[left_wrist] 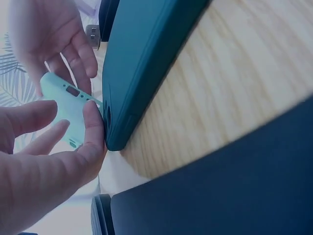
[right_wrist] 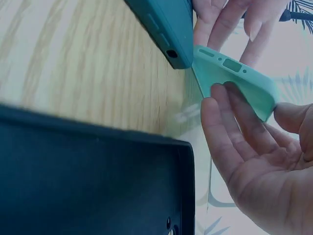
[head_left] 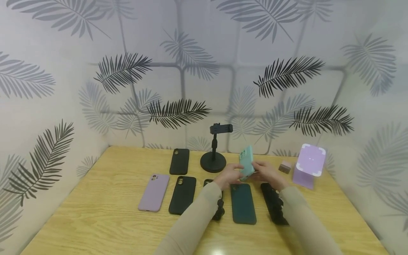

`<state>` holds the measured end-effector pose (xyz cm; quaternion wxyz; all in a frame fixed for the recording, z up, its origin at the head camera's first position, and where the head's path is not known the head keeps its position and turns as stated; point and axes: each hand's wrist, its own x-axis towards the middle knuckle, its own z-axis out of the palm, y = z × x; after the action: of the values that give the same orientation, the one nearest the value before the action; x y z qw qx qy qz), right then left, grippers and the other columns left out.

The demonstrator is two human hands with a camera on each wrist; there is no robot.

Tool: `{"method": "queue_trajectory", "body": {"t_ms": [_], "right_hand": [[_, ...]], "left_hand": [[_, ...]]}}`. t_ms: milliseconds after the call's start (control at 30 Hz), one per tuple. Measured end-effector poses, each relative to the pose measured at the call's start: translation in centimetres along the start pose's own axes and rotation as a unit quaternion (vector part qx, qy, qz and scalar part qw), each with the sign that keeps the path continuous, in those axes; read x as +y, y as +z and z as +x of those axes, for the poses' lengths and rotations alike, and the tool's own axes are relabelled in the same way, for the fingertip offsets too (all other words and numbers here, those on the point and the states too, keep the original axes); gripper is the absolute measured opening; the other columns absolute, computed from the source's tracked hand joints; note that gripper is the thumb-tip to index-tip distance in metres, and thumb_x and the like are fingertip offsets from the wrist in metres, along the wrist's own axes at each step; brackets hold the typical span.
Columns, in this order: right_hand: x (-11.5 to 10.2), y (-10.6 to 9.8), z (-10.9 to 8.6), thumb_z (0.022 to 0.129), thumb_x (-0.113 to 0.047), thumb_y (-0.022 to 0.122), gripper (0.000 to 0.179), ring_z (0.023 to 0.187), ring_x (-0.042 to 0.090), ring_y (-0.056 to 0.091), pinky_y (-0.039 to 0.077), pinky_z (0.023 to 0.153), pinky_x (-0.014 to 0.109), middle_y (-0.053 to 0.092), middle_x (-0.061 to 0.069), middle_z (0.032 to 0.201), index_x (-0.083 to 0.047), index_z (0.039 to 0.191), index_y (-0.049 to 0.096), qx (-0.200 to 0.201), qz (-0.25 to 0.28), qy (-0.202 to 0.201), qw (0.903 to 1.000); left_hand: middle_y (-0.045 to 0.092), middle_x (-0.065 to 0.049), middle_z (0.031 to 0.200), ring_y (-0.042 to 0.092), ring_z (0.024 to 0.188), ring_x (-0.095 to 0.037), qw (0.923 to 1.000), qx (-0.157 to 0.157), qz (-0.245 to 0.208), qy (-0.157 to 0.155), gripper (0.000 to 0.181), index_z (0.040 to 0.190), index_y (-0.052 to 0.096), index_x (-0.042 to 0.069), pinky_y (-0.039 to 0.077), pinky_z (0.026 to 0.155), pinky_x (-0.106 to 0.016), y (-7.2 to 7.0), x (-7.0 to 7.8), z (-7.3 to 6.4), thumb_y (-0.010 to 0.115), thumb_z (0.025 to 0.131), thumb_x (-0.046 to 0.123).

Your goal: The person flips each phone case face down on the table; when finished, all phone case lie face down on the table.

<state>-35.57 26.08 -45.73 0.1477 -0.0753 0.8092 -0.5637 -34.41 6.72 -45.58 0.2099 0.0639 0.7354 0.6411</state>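
A mint green phone case (head_left: 246,163) is held up, tilted, above the table between both hands. My left hand (head_left: 230,175) grips its left side, with thumb and fingers around the lower edge in the left wrist view. My right hand (head_left: 267,173) pinches the other side; in the right wrist view its thumb presses a corner and its fingers reach the inner face of the mint case (right_wrist: 234,81). Right below lies a dark teal phone case (head_left: 243,205). A black case (head_left: 271,203) lies under my right forearm, and another (head_left: 208,181) is mostly hidden by my left arm.
To the left lie a lilac phone case (head_left: 154,193) and two black cases (head_left: 182,194), (head_left: 179,161). A black phone stand (head_left: 213,162) rises behind the hands. At the right are a small brownish block (head_left: 285,166) and a lilac stand (head_left: 302,179). A patterned wall backs the wooden table.
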Motion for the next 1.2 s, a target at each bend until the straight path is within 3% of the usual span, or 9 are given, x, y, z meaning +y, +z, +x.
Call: {"method": "queue_trajectory", "body": {"t_ms": [200,300,433,733,967,1200], "right_hand": [[0.2,-0.4,-0.2,0.105,-0.023,0.047,0.048,0.089,0.022,0.070,0.059,0.079,0.039,0.069,0.021,0.109,0.011,0.139,0.046,0.073,-0.042,0.002,0.9964],[0.4,-0.5,-0.2,0.101,-0.020,0.055,0.042,0.079,0.017,0.068,0.059,0.070,0.033,0.069,0.024,0.105,0.010,0.132,0.054,0.116,-0.072,0.012,0.9906],[0.9,-0.7,-0.2,0.099,-0.015,0.058,0.036,0.071,0.015,0.068,0.060,0.065,0.032,0.068,0.027,0.104,0.011,0.124,0.058,0.135,-0.092,0.030,0.9862],[1.2,-0.8,-0.4,0.096,-0.002,0.057,0.032,0.074,0.020,0.069,0.061,0.069,0.037,0.069,0.030,0.099,0.021,0.119,0.056,0.089,-0.075,0.004,0.9932],[1.5,-1.2,-0.5,0.097,-0.004,0.056,0.032,0.081,0.023,0.070,0.060,0.073,0.037,0.069,0.029,0.102,0.020,0.118,0.058,0.066,-0.096,0.004,0.9932],[0.6,-2.1,-1.8,0.100,-0.011,0.055,0.044,0.106,0.035,0.065,0.057,0.087,0.042,0.056,0.035,0.128,0.014,0.135,0.047,0.036,-0.080,-0.025,0.9958]], "left_hand": [[0.046,-0.016,0.145,0.061,0.099,-0.019,0.9999,-0.007,0.005,-0.012,0.050,0.136,0.056,0.003,0.058,0.081,-0.031,-0.5,0.2,-0.1,0.048,0.089,-0.009],[0.044,-0.017,0.147,0.059,0.102,-0.021,0.9999,-0.007,-0.003,-0.012,0.052,0.139,0.053,0.001,0.057,0.083,-0.033,-0.6,-0.1,0.1,0.044,0.089,-0.010],[0.042,-0.019,0.148,0.054,0.110,-0.023,0.9999,-0.008,-0.008,-0.006,0.052,0.140,0.050,0.000,0.057,0.085,-0.036,-0.8,-0.2,0.0,0.043,0.090,-0.010],[0.039,-0.020,0.150,0.047,0.110,-0.023,0.9998,-0.015,-0.016,-0.003,0.052,0.141,0.048,-0.002,0.056,0.087,-0.037,-1.0,-0.4,0.0,0.042,0.090,-0.011],[0.039,-0.020,0.149,0.047,0.118,-0.025,0.9998,-0.013,-0.015,-0.004,0.052,0.142,0.048,-0.001,0.056,0.089,-0.037,-1.1,-0.5,-0.1,0.043,0.091,-0.010],[0.056,-0.021,0.130,0.058,0.101,-0.026,0.9996,-0.005,-0.009,0.025,0.043,0.138,0.052,0.000,0.056,0.079,-0.035,-1.2,-0.3,-0.4,0.047,0.096,-0.003]]}}
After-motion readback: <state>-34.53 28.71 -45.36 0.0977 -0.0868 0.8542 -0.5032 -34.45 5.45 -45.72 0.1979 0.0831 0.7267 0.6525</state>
